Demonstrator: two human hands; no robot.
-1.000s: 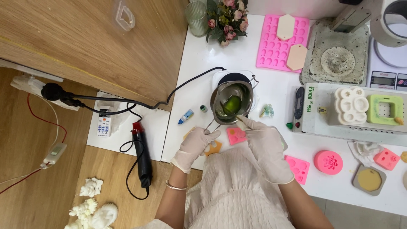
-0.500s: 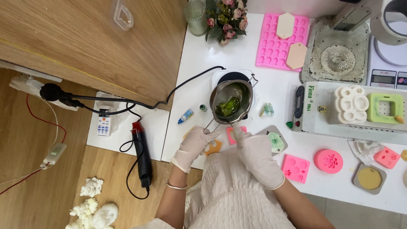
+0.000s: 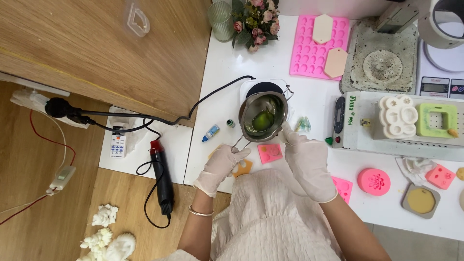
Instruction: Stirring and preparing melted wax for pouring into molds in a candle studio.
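1. The left hand (image 3: 223, 163), in a white glove, is closed around the wire handle of a small steel melting pot (image 3: 264, 117), with the fingers wrapped about the handle's near end. It holds the pot just above the white bench (image 3: 299, 96), over a small round black-topped warmer (image 3: 265, 89).
2. The pot holds a pool of green liquid (image 3: 262, 120), seemingly melted wax or soap; it looks fully fluid, with no solid lumps visible, so I judge the melting to be largely done.
3. The right hand (image 3: 308, 162), also gloved, is at the pot's right rim. Its fingers are curled, with the thumb raised toward the rim. Whether they pinch a stirrer or anything else I cannot tell.
4. Just near the pot lies a small pink square mould (image 3: 270, 152), between the two hands, and an orange mould (image 3: 243, 167) sits partly under the left hand. The pink one seems unfilled, though this is hard to judge. A further pink mould (image 3: 344, 186) peeks out beside the right wrist.
5. Left of the pot stand a small blue dropper bottle (image 3: 211, 133) and a tiny green bottle (image 3: 232, 123), probably dye. With the liquid already green, colouring appears done.
6. Pouring is what seems left: no green fill shows in the moulds near the hands.
7. Farther right, a round pink mould (image 3: 373, 181) and a white multi-cavity mould (image 3: 398, 116) rest well apart from the hands.
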